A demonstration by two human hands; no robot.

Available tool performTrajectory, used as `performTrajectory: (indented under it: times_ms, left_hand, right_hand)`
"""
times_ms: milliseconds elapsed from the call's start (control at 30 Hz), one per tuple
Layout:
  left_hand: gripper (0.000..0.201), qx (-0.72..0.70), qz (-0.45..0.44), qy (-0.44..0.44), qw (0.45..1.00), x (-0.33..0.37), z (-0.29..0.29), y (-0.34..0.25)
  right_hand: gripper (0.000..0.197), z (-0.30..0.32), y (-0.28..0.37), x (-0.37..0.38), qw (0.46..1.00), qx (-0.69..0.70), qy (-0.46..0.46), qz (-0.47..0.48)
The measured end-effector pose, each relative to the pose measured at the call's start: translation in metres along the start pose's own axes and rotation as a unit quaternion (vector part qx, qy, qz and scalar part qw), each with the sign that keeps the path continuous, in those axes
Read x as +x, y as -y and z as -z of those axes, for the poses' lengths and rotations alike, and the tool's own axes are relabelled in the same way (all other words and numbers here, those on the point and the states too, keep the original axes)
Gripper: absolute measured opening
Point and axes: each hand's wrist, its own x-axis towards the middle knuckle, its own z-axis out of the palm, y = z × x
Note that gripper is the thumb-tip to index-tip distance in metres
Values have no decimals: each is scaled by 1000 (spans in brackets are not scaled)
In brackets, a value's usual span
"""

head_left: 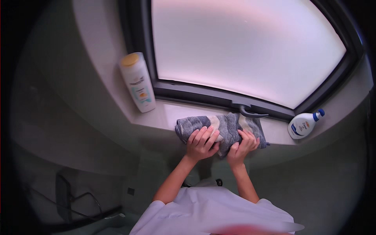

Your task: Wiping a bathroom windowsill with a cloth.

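A grey-blue striped towel [227, 126] with cream bands lies bunched along the front edge of the windowsill, its lower part drooping over the edge. My left hand [201, 145] holds its left half, fingers laid over the top and thumb toward the middle. On the right half, my right hand [243, 148] grips the cloth with curled fingers, the thumb in front. A short fold of towel shows between the two hands. The undersides of both palms are hidden.
A white bottle with a yellow cap [137, 83] stands at the sill's left end. At the right is a white pump bottle with a blue top [302, 125]. A dark curved window handle [252, 113] juts out just behind the towel, below the frosted pane [243, 47].
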Motion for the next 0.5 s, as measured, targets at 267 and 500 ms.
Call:
performTrajectory:
  times_ms: [267, 500]
  left_hand:
    - [45, 103, 54, 48, 992, -14, 4, -10]
    - [43, 95, 47, 28, 994, -11, 1, -7]
  right_hand:
    - [48, -13, -16, -13, 998, 45, 34, 26]
    - [44, -20, -42, -10, 993, 11, -8, 113]
